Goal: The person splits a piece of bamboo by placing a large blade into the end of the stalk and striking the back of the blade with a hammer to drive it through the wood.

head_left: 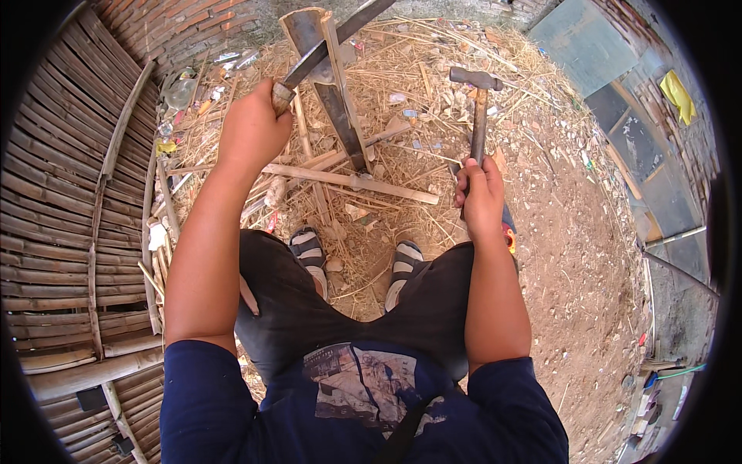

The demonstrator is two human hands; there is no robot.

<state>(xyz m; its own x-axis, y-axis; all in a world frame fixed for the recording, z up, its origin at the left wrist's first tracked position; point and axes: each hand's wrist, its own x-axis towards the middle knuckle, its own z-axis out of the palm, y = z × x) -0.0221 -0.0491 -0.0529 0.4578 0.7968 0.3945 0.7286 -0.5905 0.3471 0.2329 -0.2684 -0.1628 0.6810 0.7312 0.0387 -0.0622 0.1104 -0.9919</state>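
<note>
My left hand [253,127] is closed around the wooden handle of a machete [357,22]. Its long dark blade slants up to the right across the upper part of a split bamboo length [304,31]. This bamboo stands on end, its dark hollow side showing, with a narrow strip along its right side; I cannot tell how deep the blade sits in it. In my right hand [483,189] is a hammer [479,116], gripped low on the handle. Its metal head is up, to the right of the bamboo and apart from it.
A flat bamboo strip [363,184] lies across other pieces before my sandalled feet [309,251]. Straw, chips and litter cover the ground [572,309]. A slatted bamboo wall [62,201] rises at left, a brick wall [209,27] behind. Boards [583,42] lean at right.
</note>
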